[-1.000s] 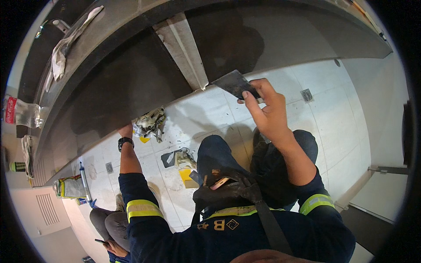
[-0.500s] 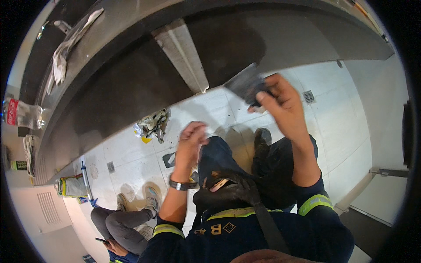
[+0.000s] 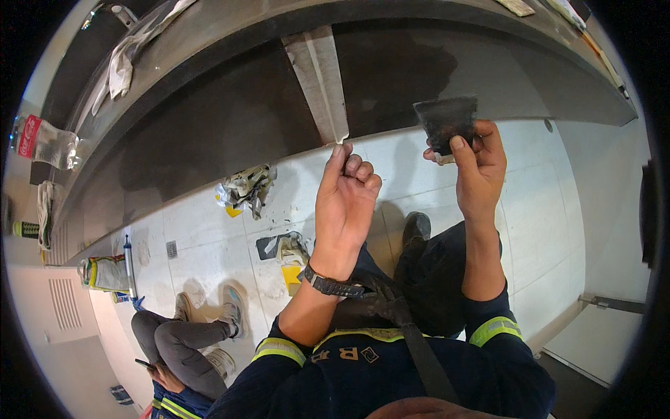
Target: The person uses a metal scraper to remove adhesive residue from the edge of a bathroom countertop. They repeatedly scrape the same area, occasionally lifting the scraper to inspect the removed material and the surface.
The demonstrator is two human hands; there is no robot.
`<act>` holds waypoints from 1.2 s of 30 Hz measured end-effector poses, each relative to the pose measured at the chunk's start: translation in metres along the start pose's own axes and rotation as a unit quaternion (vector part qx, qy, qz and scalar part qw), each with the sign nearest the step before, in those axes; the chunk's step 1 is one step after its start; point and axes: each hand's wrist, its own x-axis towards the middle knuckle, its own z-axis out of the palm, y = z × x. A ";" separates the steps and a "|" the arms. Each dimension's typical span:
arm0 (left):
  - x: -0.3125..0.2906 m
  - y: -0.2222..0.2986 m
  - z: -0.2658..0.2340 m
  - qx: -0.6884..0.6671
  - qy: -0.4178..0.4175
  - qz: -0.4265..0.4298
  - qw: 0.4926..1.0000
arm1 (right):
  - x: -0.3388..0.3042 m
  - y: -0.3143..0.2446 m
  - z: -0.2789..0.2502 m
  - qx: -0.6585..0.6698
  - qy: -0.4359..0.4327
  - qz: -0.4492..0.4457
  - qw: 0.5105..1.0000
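My right hand (image 3: 481, 164) is closed round a dark, flat trapezoid spreader (image 3: 447, 122), thumb on its face and the wide edge pointing up. Something pale shows under its lower edge. My left hand (image 3: 349, 199) is raised to the lower end of a pale strip of tape (image 3: 314, 80) on the dark front panel (image 3: 230, 91). Its thumb and forefinger pinch the strip's curled tip, while the other fingers are bent. Most of the strip lies flat against the panel, running up to the counter's edge.
Crumpled paper scraps (image 3: 248, 188) and a dark flat piece (image 3: 269, 247) lie on the tiled floor. A clear bottle (image 3: 52, 143) and a white cloth (image 3: 120, 70) rest on the counter at left. A person in grey trousers (image 3: 188, 342) sits at lower left, holding a phone (image 3: 145, 364).
My left hand has risen and moved right to the strip's lower end and pinches it. The spreader in my right hand has moved right and turned its wide edge upward.
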 end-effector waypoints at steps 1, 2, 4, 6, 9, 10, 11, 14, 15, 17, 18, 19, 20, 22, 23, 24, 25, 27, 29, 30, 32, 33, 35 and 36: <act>0.000 -0.001 0.004 0.003 0.009 0.003 1.000 | 0.000 0.000 0.001 0.007 0.002 -0.001 1.000; 0.000 -0.001 0.007 0.007 0.017 0.007 1.000 | 0.000 0.000 0.001 0.013 0.005 -0.003 1.000; 0.002 -0.001 0.004 -0.009 0.016 0.002 1.000 | 0.000 -0.001 0.002 0.019 0.002 -0.003 1.000; 0.002 0.000 0.005 -0.020 0.013 -0.003 1.000 | -0.001 -0.002 0.003 0.016 -0.009 -0.003 1.000; 0.000 -0.001 0.006 -0.030 -0.001 -0.015 0.999 | -0.003 -0.003 0.006 -0.009 -0.003 -0.007 1.000; 0.000 -0.002 0.003 -0.036 -0.013 -0.022 0.999 | -0.004 -0.001 0.007 -0.029 -0.003 -0.016 0.999; 0.000 -0.003 0.002 -0.041 -0.025 -0.029 0.998 | -0.006 0.003 0.007 -0.048 -0.004 -0.026 0.999; -0.002 -0.004 0.005 -0.066 0.008 -0.029 0.997 | -0.007 0.004 0.010 -0.074 -0.016 -0.032 0.997; -0.001 -0.005 0.007 -0.060 0.008 -0.024 0.998 | -0.007 0.004 0.010 -0.078 -0.022 -0.030 0.996; 0.000 -0.005 0.008 -0.049 0.006 -0.015 0.999 | -0.008 0.005 0.009 -0.084 -0.020 -0.040 0.995; 0.002 -0.004 0.007 -0.054 -0.003 -0.016 0.998 | -0.008 0.006 0.008 -0.086 -0.019 -0.045 0.995; 0.004 -0.004 0.004 -0.058 -0.012 -0.018 0.998 | -0.008 0.006 0.009 -0.083 -0.017 -0.047 0.995; 0.005 -0.004 0.003 -0.062 -0.021 -0.021 0.998 | -0.009 0.005 0.009 -0.080 -0.014 -0.049 0.995; 0.006 -0.002 0.003 -0.087 -0.026 -0.026 0.996 | -0.010 0.005 0.010 -0.084 -0.012 -0.047 0.995; 0.006 -0.001 0.004 -0.099 -0.027 -0.029 0.994 | -0.010 0.004 0.010 -0.091 -0.012 -0.043 0.995; 0.005 -0.001 0.005 -0.094 -0.024 -0.029 0.995 | -0.010 0.003 0.010 -0.098 -0.012 -0.039 0.994; 0.004 0.000 0.008 -0.088 -0.021 -0.029 0.995 | -0.010 0.002 0.011 -0.097 -0.010 -0.041 0.994; 0.004 -0.002 0.008 -0.084 -0.016 -0.028 0.996 | -0.011 0.001 0.013 -0.097 -0.007 -0.046 0.994; 0.004 -0.003 0.007 -0.084 -0.015 -0.025 0.996 | -0.011 0.002 0.014 -0.093 -0.010 -0.057 0.994; 0.005 -0.002 0.007 -0.092 -0.021 -0.029 0.995 | -0.010 0.002 0.014 -0.092 -0.012 -0.062 0.994; 0.007 0.002 0.003 -0.108 -0.030 -0.038 0.993 | -0.011 0.000 0.012 -0.111 -0.031 -0.046 0.992; 0.007 0.002 0.003 -0.105 -0.032 -0.037 0.993 | -0.012 -0.001 0.011 -0.120 -0.041 -0.038 0.991; 0.007 0.003 0.005 -0.100 -0.036 -0.035 0.994 | -0.011 0.003 0.015 -0.132 -0.025 -0.054 0.989; 0.007 0.003 0.005 -0.100 -0.037 -0.037 0.994 | -0.012 0.004 0.016 -0.138 -0.017 -0.062 0.988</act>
